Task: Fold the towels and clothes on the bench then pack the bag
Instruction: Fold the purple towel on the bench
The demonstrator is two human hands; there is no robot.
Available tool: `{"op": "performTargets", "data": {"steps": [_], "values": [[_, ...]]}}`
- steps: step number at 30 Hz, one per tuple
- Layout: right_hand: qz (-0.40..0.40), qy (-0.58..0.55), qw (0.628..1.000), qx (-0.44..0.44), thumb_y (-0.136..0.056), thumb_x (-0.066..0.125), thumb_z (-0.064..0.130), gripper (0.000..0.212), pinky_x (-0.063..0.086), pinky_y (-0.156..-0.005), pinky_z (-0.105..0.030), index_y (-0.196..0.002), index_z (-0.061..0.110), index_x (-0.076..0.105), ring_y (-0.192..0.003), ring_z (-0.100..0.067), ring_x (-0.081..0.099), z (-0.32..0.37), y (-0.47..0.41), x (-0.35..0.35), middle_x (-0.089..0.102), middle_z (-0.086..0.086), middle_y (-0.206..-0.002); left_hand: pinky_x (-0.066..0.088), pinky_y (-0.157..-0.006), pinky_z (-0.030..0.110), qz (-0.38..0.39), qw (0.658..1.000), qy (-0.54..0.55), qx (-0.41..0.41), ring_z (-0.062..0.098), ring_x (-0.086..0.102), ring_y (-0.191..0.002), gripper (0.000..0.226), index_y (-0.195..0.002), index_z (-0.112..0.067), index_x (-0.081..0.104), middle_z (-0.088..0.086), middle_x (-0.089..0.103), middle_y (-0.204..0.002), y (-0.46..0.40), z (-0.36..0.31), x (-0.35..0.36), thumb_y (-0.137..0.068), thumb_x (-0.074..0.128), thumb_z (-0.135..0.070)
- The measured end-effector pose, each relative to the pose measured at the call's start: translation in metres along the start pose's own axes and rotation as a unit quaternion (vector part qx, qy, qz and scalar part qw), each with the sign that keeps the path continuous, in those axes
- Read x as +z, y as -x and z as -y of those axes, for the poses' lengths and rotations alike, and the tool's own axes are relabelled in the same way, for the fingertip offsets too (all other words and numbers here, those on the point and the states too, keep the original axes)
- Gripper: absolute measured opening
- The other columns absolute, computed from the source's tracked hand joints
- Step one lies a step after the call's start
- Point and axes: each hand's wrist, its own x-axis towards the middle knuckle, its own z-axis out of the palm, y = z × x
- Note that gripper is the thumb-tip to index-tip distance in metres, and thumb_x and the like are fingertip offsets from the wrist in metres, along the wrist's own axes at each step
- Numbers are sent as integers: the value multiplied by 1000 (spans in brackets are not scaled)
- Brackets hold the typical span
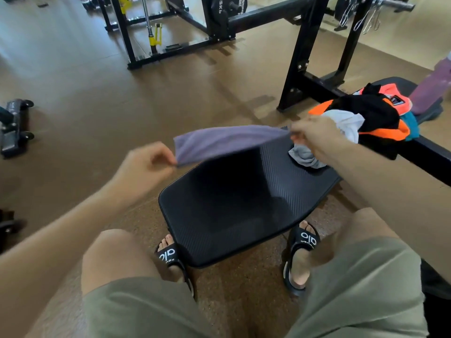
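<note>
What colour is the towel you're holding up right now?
Muted purple, plain; the towel shows clearly in the head view, stretched between both hands.

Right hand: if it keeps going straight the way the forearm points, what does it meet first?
Probably the white garment at the near edge of the clothes pile on the bench. The right hand pinches the purple towel; depth is unclear.

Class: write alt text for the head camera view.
A seated person stretches a purple towel between left hand and right hand above a black bench. Unfolded clothes lie piled further along it.
</note>
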Motion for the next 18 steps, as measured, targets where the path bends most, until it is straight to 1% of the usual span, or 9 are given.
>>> {"op": "performTargets", "data": {"steps": [1, 2, 4, 6, 8, 10, 13, 15, 18], "values": [[6, 54, 998, 19, -86, 61, -9, 24, 46, -44, -18, -72, 9, 53, -53, -14, 57, -25, 2, -4, 61, -1, -55, 52, -81, 27, 42, 999, -19, 3, 5, 64, -80, 22, -87, -20, 67, -7, 70, -85, 14, 8, 20, -81, 77, 0], [10, 98, 994, 37, -83, 63, -11, 26, 49, -44, -21, -73, 10, 52, -57, -18, 58, -49, 5, -6, 62, -7, -66, 53, -82, 32, 82, 996, -43, 10, 7, 65, -80, 24, -86, -23, 65, -8, 69, -84, 26, 15, 40, -80, 76, -3], [13, 205, 978, 35, -79, 66, -9, 28, 57, -60, -33, -75, 14, 53, -69, -26, 61, -92, 11, -11, 65, -12, -85, 53, -80, 37, 151, 984, -92, 17, 8, 62, -83, 24, -87, -30, 59, -13, 66, -86, 44, 25, 76, -82, 73, -10], [30, 317, 948, 15, -76, 64, -4, 24, 53, -78, -37, -77, 19, 57, -85, -28, 63, -122, 20, -19, 70, -8, -91, 50, -78, 32, 206, 971, -120, 20, 7, 58, -85, 21, -88, -32, 55, -15, 62, -90, 59, 30, 104, -85, 67, -16], [60, 362, 930, 3, -73, 56, -7, 22, 47, -75, -35, -82, 14, 60, -89, -28, 60, -140, 30, -25, 67, -6, -89, 43, -75, 26, 247, 958, -136, 53, 8, 53, -84, 15, -88, -28, 53, -14, 57, -91, 72, 30, 127, -86, 63, -17], [68, 391, 918, -21, -72, 53, -10, 24, 42, -71, -34, -85, 10, 59, -88, -29, 57, -151, 36, -29, 62, -7, -89, 42, -76, 25, 260, 946, -160, 106, 11, 51, -84, 10, -88, -25, 53, -10, 54, -91, 81, 29, 143, -85, 61, -19], [63, 426, 899, -78, -74, 52, -11, 25, 42, -73, -37, -85, 10, 57, -87, -30, 53, -160, 38, -31, 56, -7, -90, 45, -74, 30, 249, 939, -181, 154, 13, 50, -81, 9, -85, -26, 51, -10, 53, -88, 86, 30, 153, -82, 59, -24], [61, 453, 882, -111, -75, 51, -11, 26, 43, -73, -39, -85, 13, 54, -87, -31, 53, -165, 38, -31, 53, -6, -92, 43, -71, 29, 246, 933, -195, 178, 13, 50, -80, 10, -84, -28, 51, -10, 53, -87, 88, 28, 157, -82, 61, -26], [69, 509, 845, -152, -79, 51, -12, 26, 37, -69, -36, -89, 12, 54, -90, -33, 51, -172, 42, -30, 51, -8, -96, 37, -74, 24, 247, 924, -216, 198, 12, 49, -84, 10, -90, -30, 52, -11, 53, -93, 92, 25, 160, -87, 61, -28]]}}
